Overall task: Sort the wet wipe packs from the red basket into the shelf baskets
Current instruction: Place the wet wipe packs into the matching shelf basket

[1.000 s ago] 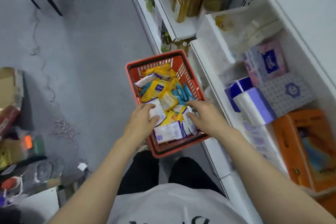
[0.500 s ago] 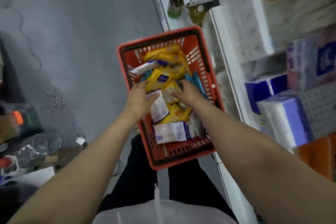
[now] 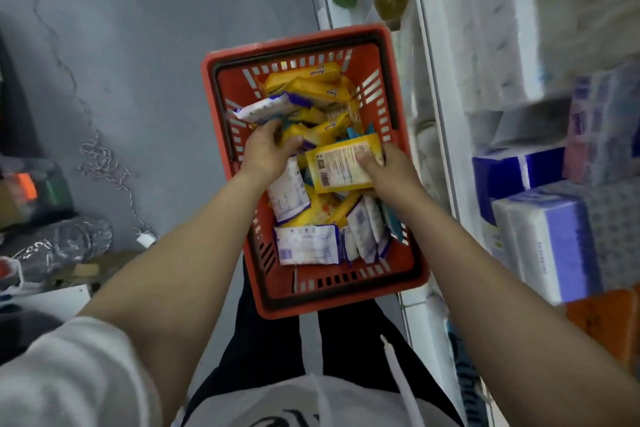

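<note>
Over the red slotted plastic basket [image 3: 398,121], the right hand [image 3: 391,172] pinches a yellow flat wipe pack [image 3: 341,166] while the left hand [image 3: 266,149] curls around another yellow pack [image 3: 311,135].

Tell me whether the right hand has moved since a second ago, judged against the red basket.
Yes. The right hand has moved toward the red basket's far end and now holds up a yellow pack.
</note>
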A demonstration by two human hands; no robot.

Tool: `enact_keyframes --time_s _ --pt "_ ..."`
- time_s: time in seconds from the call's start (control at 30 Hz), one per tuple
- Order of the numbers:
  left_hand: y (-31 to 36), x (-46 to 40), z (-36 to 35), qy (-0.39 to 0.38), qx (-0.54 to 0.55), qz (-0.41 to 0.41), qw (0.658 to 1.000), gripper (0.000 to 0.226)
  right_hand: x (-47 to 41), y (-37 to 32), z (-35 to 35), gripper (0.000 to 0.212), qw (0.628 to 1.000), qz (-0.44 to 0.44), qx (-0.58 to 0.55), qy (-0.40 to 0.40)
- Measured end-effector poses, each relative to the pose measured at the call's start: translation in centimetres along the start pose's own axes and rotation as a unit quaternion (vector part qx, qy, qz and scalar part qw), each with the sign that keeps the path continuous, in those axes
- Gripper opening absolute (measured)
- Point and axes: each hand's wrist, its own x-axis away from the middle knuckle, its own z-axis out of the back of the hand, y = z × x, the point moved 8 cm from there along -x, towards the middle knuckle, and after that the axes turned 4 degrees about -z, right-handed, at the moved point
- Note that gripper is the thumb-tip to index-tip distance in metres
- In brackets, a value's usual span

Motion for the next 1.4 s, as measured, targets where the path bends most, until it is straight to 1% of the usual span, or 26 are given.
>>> enact_keyframes --time_s 0.03,0.07,0.1,0.17,0.27,0.33,0.43,0.5,0.57,0.73,0.9,0.97,1.03,1.1,1.17,1.23,1.27,1.33,1.4 --pt "-0.3 -0.6 -0.1 0.014 -0.012 0.0 1.0 0.055 0.6 0.1 0.2 0.029 0.997 -0.017 -0.075 -0.023" --pt "-0.5 -1.0 -0.1 0.029 -0.021 0.004 0.999 0.053 1.0 0.1 0.4 0.028 0.991 -0.022 -0.124 -0.04" --pt "-0.5 -1.3 0.0 0.039 -0.02 0.018 0.999 0.049 1.3 -0.1 0.7 0.025 0.989 -0.012 -0.139 -0.042" --pt "-0.8 -1.6 -0.2 0.047 0.0 0.038 0.998 0.041 1.2 -0.2 1.5 0.019 0.992 0.019 -0.126 -0.014" --pt "-1.0 -1.4 -1.0 0.042 0.027 0.02 0.999 0.035 1.0 0.1 2.3 0.007 0.994 0.042 -0.099 0.032" --pt "-1.2 -1.0 -1.7 0.022 0.033 0.016 0.999 0.041 1.1 0.3 2.3 0.007 0.993 0.044 -0.097 0.041" --pt "-1.7 -1.0 -2.7 -0.021 0.019 0.024 0.999 0.061 1.4 0.2 2.3 0.013 0.992 0.041 -0.114 0.049" --pt "-2.0 -1.1 -3.2 -0.042 -0.004 0.031 0.999 0.066 1.4 0.3 2.3 0.013 0.992 0.039 -0.11 0.05" --pt "-2.1 -1.5 -3.5 -0.05 -0.034 0.035 0.998 0.06 1.3 0.5 2.3 0.015 0.993 0.034 -0.097 0.051" --pt "-2.7 -2.3 -3.4 -0.045 -0.09 0.053 0.994 0.036 1.0 0.5 2.3 0.02 0.994 0.04 -0.087 0.047" --pt "-2.2 -1.3 -3.2 -0.045 -0.054 0.035 0.997 0.026 1.0 0.5 2.3 0.017 0.995 0.045 -0.069 0.06" --pt "-2.0 -0.7 -2.5 -0.031 -0.021 0.033 0.999 0.022 1.3 0.5 2.2 0.017 0.993 0.044 -0.094 0.053" --pt "-1.8 0.0 -1.5 -0.001 0.034 0.036 0.999 0.02 1.8 0.2 2.4 0.021 0.987 0.043 -0.149 0.048" --pt "-1.1 0.9 -0.2 0.055 0.081 0.04 0.994 0.019 2.4 -0.5 2.8 0.025 0.98 0.057 -0.186 0.051" --pt "0.2 2.3 1.6 0.132 0.085 0.038 0.987 0.02 3.0 -1.5 2.9 0.027 0.978 0.081 -0.187 0.047" --pt "1.5 3.9 2.9 0.189 0.096 0.032 0.977 0.024 3.9 -2.9 2.4 0.025 0.981 0.115 -0.152 0.037" --pt "2.0 4.7 3.2 0.2 0.111 0.034 0.973 0.028 4.4 -3.9 2.1 0.027 0.982 0.143 -0.12 0.032" --pt "2.3 6.1 3.2 0.197 0.157 0.058 0.966 0.034 5.8 -5.6 0.8 0.032 0.978 0.202 -0.056 0.009" --pt "2.3 7.6 3.0 0.184 0.223 0.082 0.954 0.033 7.1 -6.5 -0.5 0.039 0.974 0.227 -0.018 -0.019"
